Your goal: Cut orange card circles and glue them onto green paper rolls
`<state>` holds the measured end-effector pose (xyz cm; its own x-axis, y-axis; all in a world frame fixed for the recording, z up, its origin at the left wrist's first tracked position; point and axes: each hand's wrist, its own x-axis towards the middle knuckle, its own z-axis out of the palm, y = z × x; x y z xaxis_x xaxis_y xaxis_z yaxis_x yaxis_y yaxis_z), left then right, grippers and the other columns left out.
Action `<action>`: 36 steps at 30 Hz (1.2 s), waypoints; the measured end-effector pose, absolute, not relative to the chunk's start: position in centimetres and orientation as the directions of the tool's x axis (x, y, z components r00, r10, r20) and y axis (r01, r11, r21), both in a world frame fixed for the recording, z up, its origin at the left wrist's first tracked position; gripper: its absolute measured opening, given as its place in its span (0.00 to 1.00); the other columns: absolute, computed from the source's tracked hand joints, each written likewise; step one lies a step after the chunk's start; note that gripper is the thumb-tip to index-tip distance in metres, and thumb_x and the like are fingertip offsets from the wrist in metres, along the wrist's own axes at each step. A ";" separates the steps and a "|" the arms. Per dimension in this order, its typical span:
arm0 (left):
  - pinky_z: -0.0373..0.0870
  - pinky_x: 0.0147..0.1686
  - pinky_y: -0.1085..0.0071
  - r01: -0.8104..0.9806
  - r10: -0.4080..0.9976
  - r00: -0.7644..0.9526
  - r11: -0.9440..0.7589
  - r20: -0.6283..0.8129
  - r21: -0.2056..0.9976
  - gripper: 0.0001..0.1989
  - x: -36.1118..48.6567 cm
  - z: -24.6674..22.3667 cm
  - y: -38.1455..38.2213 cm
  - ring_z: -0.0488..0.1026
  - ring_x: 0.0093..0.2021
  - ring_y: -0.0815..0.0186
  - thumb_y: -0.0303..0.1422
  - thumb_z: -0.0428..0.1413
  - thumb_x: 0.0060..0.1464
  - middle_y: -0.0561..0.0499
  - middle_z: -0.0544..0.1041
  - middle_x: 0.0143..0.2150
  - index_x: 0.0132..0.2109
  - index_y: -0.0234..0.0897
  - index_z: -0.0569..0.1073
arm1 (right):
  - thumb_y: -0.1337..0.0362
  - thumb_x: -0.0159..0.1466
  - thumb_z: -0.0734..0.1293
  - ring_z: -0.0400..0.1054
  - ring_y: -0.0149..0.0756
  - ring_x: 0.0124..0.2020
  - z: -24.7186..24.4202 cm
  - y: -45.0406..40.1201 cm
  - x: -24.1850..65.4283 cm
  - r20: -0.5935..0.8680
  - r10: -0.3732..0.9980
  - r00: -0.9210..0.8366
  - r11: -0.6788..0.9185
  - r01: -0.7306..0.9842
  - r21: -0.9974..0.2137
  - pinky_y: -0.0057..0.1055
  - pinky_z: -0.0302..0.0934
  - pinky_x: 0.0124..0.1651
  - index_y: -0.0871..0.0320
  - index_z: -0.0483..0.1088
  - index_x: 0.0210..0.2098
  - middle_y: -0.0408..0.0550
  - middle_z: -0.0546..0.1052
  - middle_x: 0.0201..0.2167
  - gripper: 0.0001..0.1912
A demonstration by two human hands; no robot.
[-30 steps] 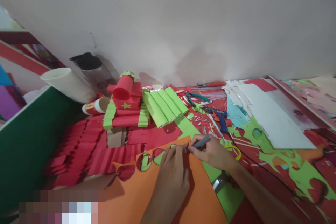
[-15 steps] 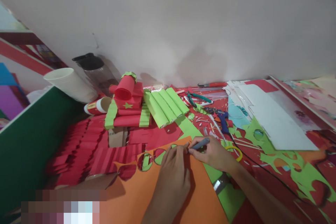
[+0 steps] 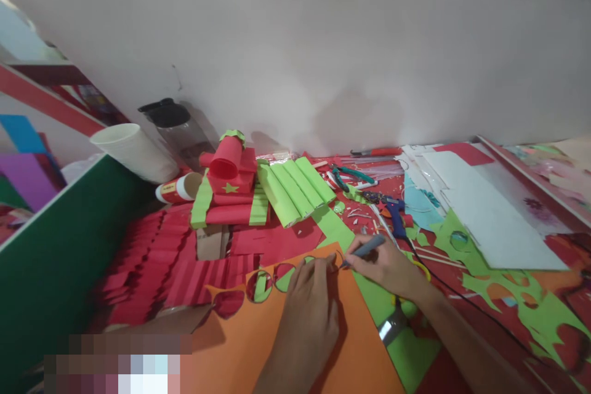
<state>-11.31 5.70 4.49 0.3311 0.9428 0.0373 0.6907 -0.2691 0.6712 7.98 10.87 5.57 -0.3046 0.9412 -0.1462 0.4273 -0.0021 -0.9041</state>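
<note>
An orange sheet (image 3: 364,345) with round holes cut along its far edge lies in front of me. My left hand (image 3: 310,305) presses flat on it near that edge, its fingertips bent down close together; whether something is under them is hidden. Between the fingers of my right hand (image 3: 385,265) is a dark grey pen (image 3: 365,249), its tip touching the sheet near the far right corner, where a curved line shows. Green paper (image 3: 413,351) lies beneath the sheet on the right.
Behind are a red paper model (image 3: 231,181), green paper rolls (image 3: 295,191), pliers (image 3: 346,173) and a glue gun (image 3: 396,215) with a black cable. Scissors (image 3: 392,325), a white board (image 3: 498,209), green scraps (image 3: 530,295), a cup (image 3: 133,148) and a bottle (image 3: 180,126) stand or lie around.
The pen tip and my right hand have moved slightly right and away from my left fingertips; more of the curved line shows. The whole view has shifted a little.
</note>
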 end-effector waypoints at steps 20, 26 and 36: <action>0.65 0.49 0.46 0.907 0.950 0.312 -0.295 -0.009 0.302 0.15 -7.1 6.7 4.8 0.67 0.46 0.48 0.30 0.48 0.56 0.39 0.73 0.44 0.47 0.33 0.74 | 0.58 0.64 0.66 0.62 0.30 0.26 8.8 13.3 8.5 -0.069 0.936 -0.345 0.111 0.476 -0.873 0.27 0.57 0.28 0.56 0.69 0.33 0.40 0.70 0.26 0.08; 0.68 0.31 0.59 0.957 0.951 0.290 -0.287 -0.109 0.041 0.22 -3.6 5.6 4.4 0.73 0.32 0.55 0.28 0.51 0.56 0.23 0.68 0.58 0.57 0.23 0.72 | 0.60 0.61 0.68 0.67 0.32 0.27 7.4 14.8 7.0 -0.152 0.860 -0.488 0.122 0.484 -0.866 0.27 0.59 0.29 0.57 0.72 0.34 0.42 0.75 0.27 0.07; 0.62 0.24 0.70 0.969 0.980 0.189 -0.197 -0.066 -0.147 0.24 -0.9 2.8 3.6 0.70 0.25 0.67 0.29 0.53 0.59 0.26 0.72 0.57 0.62 0.32 0.70 | 0.64 0.64 0.64 0.72 0.34 0.31 5.7 14.9 6.0 -0.176 0.803 -0.569 0.116 0.439 -0.891 0.28 0.63 0.33 0.57 0.68 0.31 0.42 0.76 0.28 0.05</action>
